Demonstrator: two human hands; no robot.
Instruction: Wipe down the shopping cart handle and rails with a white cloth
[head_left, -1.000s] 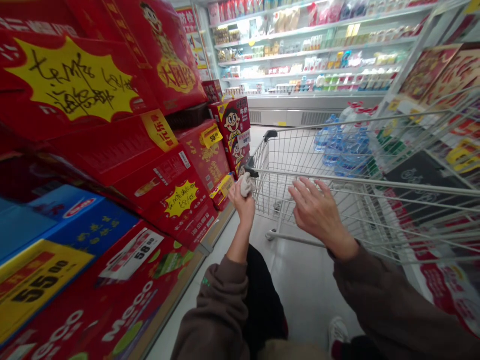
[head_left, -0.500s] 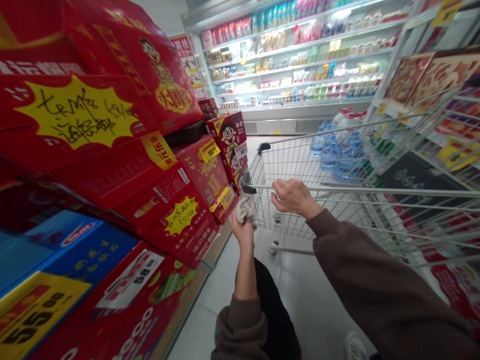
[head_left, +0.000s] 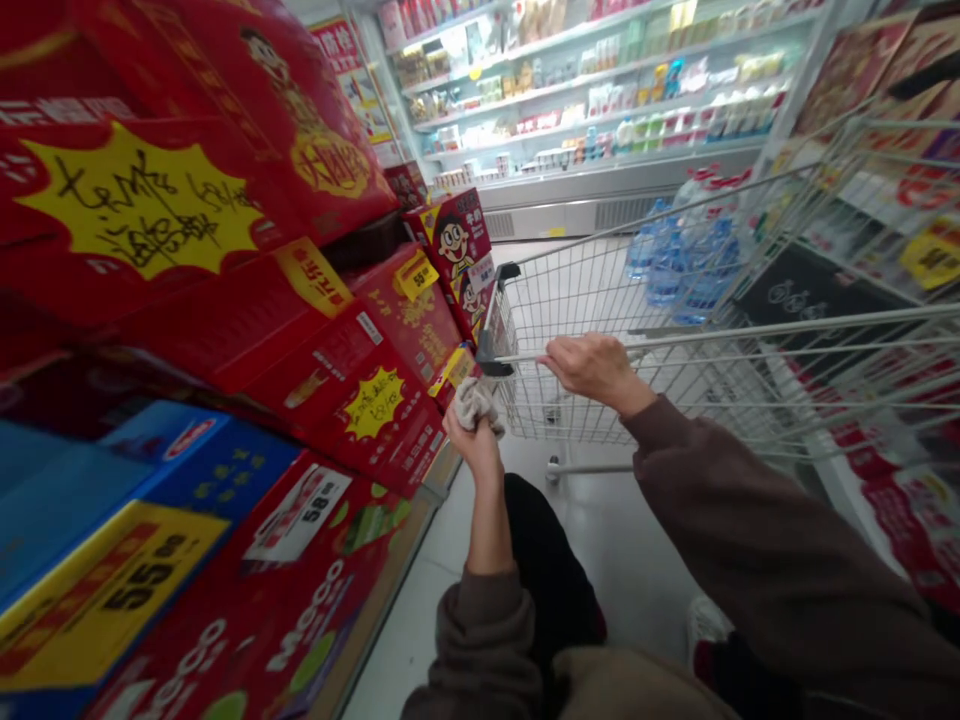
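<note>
We are clutching one crumpled grey cloth point(head_left: 474, 406) in our closed left hand point(head_left: 471, 442). Our right hand point(head_left: 596, 368) is curling over one shopping-cart handle point(head_left: 750, 333).

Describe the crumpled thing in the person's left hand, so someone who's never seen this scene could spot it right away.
Start at the wire shopping cart beside the wall of red gift boxes. Just below the cart's black handle end, the raised left hand grips a crumpled pale grey cloth. It is the only soft, wadded thing at the hands; the right hand sits on the cart's handle.
</note>
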